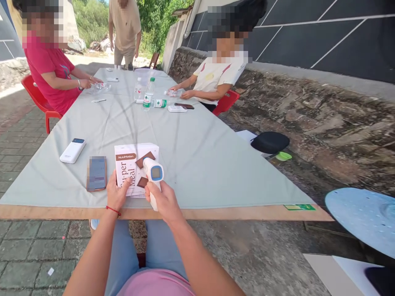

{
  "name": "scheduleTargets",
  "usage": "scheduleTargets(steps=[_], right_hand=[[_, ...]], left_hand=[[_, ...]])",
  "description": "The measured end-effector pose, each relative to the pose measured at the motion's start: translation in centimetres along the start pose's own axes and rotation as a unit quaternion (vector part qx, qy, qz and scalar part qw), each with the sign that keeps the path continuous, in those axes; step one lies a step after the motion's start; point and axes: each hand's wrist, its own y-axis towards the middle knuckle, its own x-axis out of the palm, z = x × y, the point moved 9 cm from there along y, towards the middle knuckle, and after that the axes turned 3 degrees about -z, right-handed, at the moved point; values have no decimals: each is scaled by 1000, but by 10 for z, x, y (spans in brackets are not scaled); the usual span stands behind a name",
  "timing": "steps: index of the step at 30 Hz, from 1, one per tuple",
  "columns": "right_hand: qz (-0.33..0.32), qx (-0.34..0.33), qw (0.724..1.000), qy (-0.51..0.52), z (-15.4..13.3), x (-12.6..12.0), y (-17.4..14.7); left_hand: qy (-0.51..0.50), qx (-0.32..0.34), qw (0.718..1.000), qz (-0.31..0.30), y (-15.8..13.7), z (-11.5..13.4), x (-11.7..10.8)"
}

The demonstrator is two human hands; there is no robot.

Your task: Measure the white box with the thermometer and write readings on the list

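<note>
In my right hand [165,201] is a white infrared thermometer [153,169] with a blue-rimmed screen, its handle wrapped by my fingers. Its front end is over a white and brown NutriMotion box [125,164], which stands near the table's front edge. My left hand [118,191] grips the lower left side of that box, thumb across its front. The thermometer and my right hand hide part of the box's right side. Left of the box lies a phone [96,174] in an orange-brown case, and beyond it a white power bank [73,151].
Farther along the cloth-covered table [210,164] are a green-capped water bottle [148,96], a lying bottle [160,103], a white device [177,109] and a pen [99,100]. Two people sit at the sides, each handling a plastic bottle; another person [125,28] stands at the far end.
</note>
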Motion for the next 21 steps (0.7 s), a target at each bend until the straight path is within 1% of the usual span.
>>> scheduleTargets(steps=[2, 5, 9, 12, 16, 21], right_hand=[[9, 4, 1000, -5, -5, -12, -8], [33, 12, 999, -29, -10, -42, -26], [60, 47, 996, -48, -7, -82, -57], [94, 65, 991, -67, -5, -104, -79], [113, 65, 990, -62, -6, -113, -95], [101, 38, 993, -41, -16, -110, -100]], left_hand=[[1, 0, 1000, 6, 1, -2, -1], [-4, 2, 1000, 13, 4, -2, -2], [2, -15, 1000, 17, 9, 4, -5], [2, -12, 1000, 11, 12, 10, -4], [0, -10, 1000, 21, 16, 12, -6], [18, -2, 999, 36, 19, 11, -10]])
